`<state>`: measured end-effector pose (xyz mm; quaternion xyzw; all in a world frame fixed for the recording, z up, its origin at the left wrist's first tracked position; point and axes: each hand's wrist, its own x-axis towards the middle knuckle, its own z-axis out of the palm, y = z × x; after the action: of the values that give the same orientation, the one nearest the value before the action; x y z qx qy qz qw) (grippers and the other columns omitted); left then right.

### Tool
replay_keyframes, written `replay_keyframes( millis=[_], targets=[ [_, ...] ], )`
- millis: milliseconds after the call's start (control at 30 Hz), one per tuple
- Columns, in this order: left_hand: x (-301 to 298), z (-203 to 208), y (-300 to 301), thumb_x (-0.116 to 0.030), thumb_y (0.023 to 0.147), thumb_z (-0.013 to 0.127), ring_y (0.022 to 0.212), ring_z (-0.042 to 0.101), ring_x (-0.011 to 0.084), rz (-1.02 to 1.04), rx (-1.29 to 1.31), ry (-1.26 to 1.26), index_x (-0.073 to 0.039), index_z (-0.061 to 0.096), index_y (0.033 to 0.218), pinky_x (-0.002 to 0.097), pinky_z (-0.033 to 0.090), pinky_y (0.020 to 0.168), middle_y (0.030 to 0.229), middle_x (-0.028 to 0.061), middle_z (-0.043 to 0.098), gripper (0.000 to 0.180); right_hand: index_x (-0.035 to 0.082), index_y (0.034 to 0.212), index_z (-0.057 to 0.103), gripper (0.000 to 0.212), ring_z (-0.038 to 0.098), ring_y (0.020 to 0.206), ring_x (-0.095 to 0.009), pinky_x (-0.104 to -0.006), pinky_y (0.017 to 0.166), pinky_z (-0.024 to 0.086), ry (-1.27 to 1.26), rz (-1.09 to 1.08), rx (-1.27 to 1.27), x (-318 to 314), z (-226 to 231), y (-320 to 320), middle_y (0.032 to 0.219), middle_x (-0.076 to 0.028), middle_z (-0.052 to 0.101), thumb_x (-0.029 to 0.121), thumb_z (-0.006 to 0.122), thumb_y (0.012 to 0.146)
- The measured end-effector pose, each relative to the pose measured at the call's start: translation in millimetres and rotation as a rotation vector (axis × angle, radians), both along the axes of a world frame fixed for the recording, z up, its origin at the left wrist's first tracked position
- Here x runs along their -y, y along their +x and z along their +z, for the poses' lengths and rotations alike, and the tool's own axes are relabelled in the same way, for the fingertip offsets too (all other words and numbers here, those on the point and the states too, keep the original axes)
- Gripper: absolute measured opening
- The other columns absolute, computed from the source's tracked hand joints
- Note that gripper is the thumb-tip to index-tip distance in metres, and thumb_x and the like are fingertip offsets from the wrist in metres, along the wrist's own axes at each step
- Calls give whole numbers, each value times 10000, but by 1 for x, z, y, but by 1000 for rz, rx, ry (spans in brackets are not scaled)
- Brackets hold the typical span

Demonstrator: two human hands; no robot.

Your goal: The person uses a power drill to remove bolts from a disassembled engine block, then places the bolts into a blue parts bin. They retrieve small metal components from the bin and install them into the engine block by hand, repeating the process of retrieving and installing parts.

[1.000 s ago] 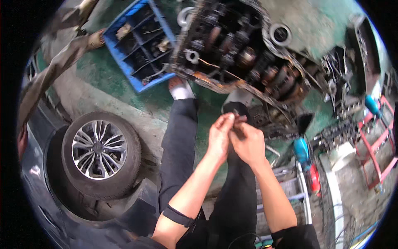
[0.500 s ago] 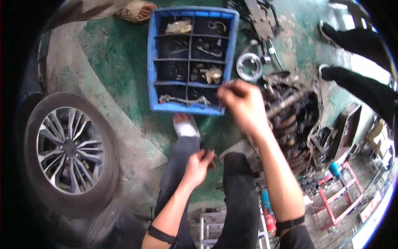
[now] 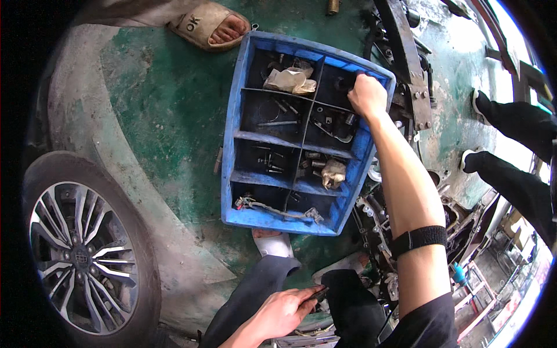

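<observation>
A blue divided tray full of small metal parts lies on the floor ahead of me. My right hand reaches into its far right compartment, fingers curled; their tips and whatever they may grip are hidden. Low in the view, my left hand pinches a small dark piece above my knees. A crumpled plastic bag rests in the far left compartment. The near row holds a jointed metal linkage. Another small bag sits among metal parts in the right column.
A car wheel stands at the left. To the right are a greasy engine block and a steel bar frame. A person's sandalled foot is by the tray's far left corner; another person's dark-trousered legs show at right.
My right hand has gone from above the tray's near right corner into its far right compartment. The view has shifted, so tray and wheel appear lower. My left hand still pinches, low in view.
</observation>
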<state>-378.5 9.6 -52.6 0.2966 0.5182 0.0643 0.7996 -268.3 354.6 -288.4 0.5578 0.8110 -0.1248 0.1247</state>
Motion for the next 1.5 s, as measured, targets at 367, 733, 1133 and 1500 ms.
replay_keyframes(
  millis=[367,733,1133,1500],
  targets=[
    [-10,-3,6,-203,919,547,841,611,372,12,83,17,-60,551,1267,418,481,720,890,201,621,377,1,810,704,254,673,833,-353,-430,766,546,-112,-13,-10,3,0,-2,855,-222,677,220,638,701],
    [-15,-6,22,-188,920,522,765,600,354,40,92,59,-75,568,1244,443,462,673,773,177,587,346,-18,963,676,321,650,896,-375,-425,825,529,-352,143,-203,-11,5,10,897,-246,662,177,637,711],
    [-25,-10,27,1,848,487,816,548,143,805,259,-479,-20,517,1001,290,472,751,911,46,534,157,38,1131,640,403,624,952,-354,-427,862,500,-139,246,-338,3,18,34,1015,-189,644,162,699,752],
    [-132,-78,-17,-269,864,705,693,610,149,844,-275,96,-88,551,742,306,522,650,830,77,641,267,13,1140,649,354,672,933,-164,-276,861,509,-185,-17,-732,62,109,37,1034,-132,701,101,653,797]
  ],
)
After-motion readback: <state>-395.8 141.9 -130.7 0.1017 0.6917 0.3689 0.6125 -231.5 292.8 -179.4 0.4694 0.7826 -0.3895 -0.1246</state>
